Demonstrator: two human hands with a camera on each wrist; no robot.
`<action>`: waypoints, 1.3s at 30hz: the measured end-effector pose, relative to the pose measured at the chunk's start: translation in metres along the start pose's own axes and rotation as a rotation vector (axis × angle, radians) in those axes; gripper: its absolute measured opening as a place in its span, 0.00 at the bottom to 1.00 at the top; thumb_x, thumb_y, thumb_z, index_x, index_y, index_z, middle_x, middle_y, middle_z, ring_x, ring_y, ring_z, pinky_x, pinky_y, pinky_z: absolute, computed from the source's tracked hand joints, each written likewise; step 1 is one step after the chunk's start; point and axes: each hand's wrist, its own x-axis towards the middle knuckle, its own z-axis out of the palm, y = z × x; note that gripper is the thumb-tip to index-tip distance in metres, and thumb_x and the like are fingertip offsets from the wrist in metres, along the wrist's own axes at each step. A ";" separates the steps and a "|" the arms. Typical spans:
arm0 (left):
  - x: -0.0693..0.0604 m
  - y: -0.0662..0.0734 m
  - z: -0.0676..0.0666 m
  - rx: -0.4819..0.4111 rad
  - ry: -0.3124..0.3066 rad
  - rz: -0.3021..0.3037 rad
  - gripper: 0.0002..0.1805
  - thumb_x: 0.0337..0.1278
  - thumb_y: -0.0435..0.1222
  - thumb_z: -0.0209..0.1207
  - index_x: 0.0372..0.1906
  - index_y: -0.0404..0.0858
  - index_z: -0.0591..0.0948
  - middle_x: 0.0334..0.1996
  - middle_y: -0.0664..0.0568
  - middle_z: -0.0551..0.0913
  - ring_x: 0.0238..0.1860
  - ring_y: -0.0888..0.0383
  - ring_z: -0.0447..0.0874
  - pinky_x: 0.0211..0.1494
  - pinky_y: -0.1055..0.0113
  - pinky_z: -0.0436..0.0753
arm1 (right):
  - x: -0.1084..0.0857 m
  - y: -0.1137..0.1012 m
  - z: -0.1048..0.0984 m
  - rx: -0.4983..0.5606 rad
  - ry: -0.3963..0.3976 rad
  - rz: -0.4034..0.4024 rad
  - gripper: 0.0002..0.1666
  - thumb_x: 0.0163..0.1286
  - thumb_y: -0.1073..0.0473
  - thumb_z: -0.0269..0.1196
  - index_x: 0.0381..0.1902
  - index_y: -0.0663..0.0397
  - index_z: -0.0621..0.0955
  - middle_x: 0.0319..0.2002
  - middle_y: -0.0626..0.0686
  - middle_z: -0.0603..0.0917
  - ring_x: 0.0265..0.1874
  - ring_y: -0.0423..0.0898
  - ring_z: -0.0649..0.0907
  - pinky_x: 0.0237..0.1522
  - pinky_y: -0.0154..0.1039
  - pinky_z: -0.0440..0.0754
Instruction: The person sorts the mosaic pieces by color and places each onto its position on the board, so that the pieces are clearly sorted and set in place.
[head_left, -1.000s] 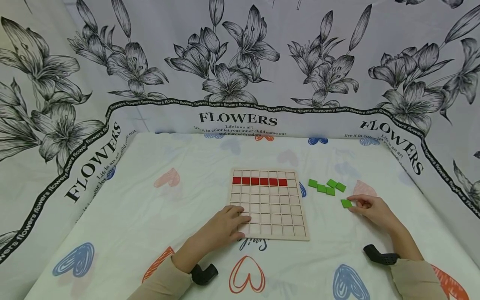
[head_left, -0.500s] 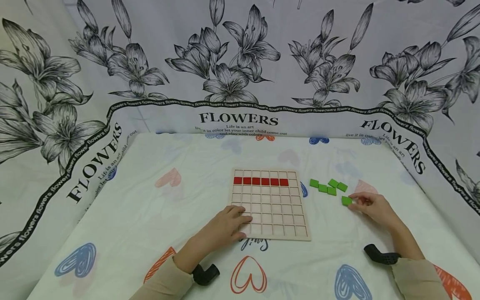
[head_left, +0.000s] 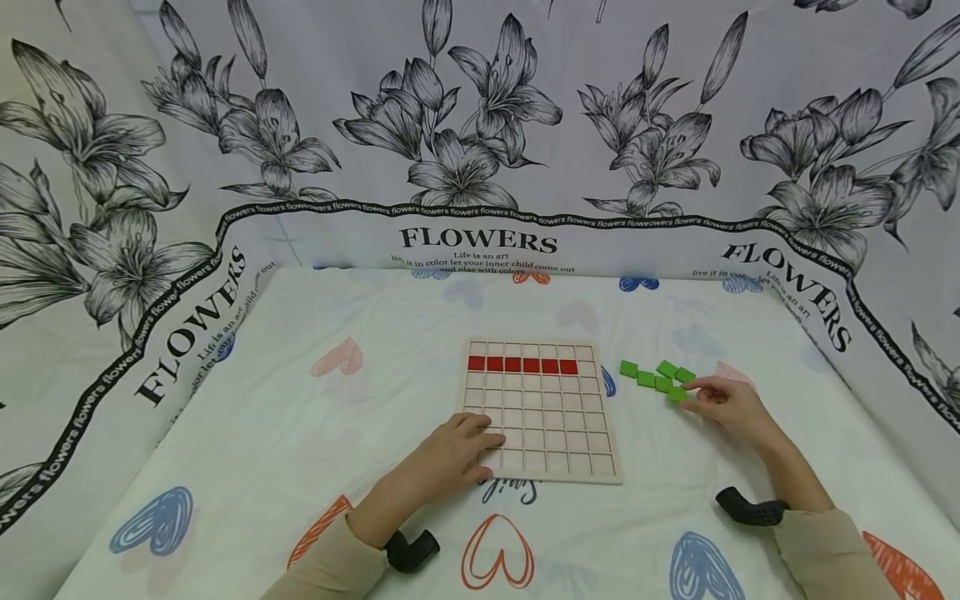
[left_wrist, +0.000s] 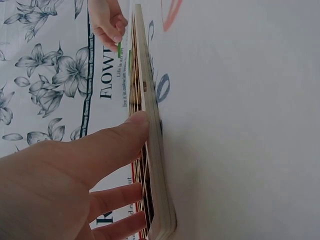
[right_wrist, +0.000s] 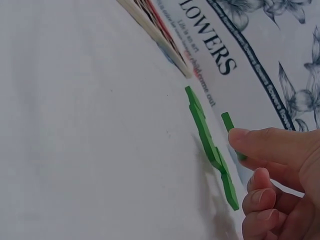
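In the head view, my left hand (head_left: 450, 446) rests at the near left part of a wooden grid board (head_left: 570, 440), its fingers lying over the lower cells. The left wrist view has the thumb (left_wrist: 131, 131) against the board's rim. A row of red square tiles (head_left: 513, 365) fills most of one row near the far side. To the right of the board, my right hand (head_left: 731, 410) pinches a green square tile (head_left: 677, 394) between thumb and fingers. Seen from the right wrist, that tile is raised above several other green tiles (right_wrist: 202, 127) lying on the cloth.
A white cloth with printed hearts (head_left: 337, 357) covers the table. Behind it hangs a white curtain with black flower drawings (head_left: 457, 167). A black curved device (head_left: 411, 550) sits at the left wrist, and a similar black device (head_left: 750, 507) at the right.
My right hand has moved left with the green tile, closer to the other green tiles. My left hand stays in place on the board.
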 end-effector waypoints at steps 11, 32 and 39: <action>-0.001 0.000 -0.001 -0.020 -0.005 -0.014 0.24 0.59 0.46 0.61 0.59 0.45 0.78 0.61 0.45 0.75 0.64 0.49 0.72 0.63 0.53 0.77 | 0.008 -0.020 0.009 0.079 -0.071 0.092 0.25 0.61 0.58 0.68 0.50 0.71 0.79 0.22 0.38 0.70 0.17 0.32 0.67 0.17 0.30 0.67; -0.001 0.001 -0.002 -0.008 -0.004 -0.006 0.24 0.60 0.47 0.61 0.60 0.44 0.78 0.62 0.44 0.76 0.64 0.47 0.72 0.65 0.53 0.76 | 0.015 -0.046 0.023 0.076 -0.122 0.022 0.22 0.62 0.58 0.68 0.50 0.68 0.80 0.23 0.44 0.71 0.19 0.33 0.66 0.18 0.31 0.64; 0.000 0.000 -0.001 -0.030 -0.005 -0.014 0.24 0.59 0.46 0.61 0.60 0.44 0.78 0.62 0.45 0.75 0.64 0.48 0.72 0.64 0.52 0.76 | 0.018 -0.057 0.028 0.095 -0.146 -0.017 0.21 0.61 0.61 0.68 0.49 0.69 0.80 0.24 0.44 0.72 0.20 0.33 0.66 0.20 0.30 0.65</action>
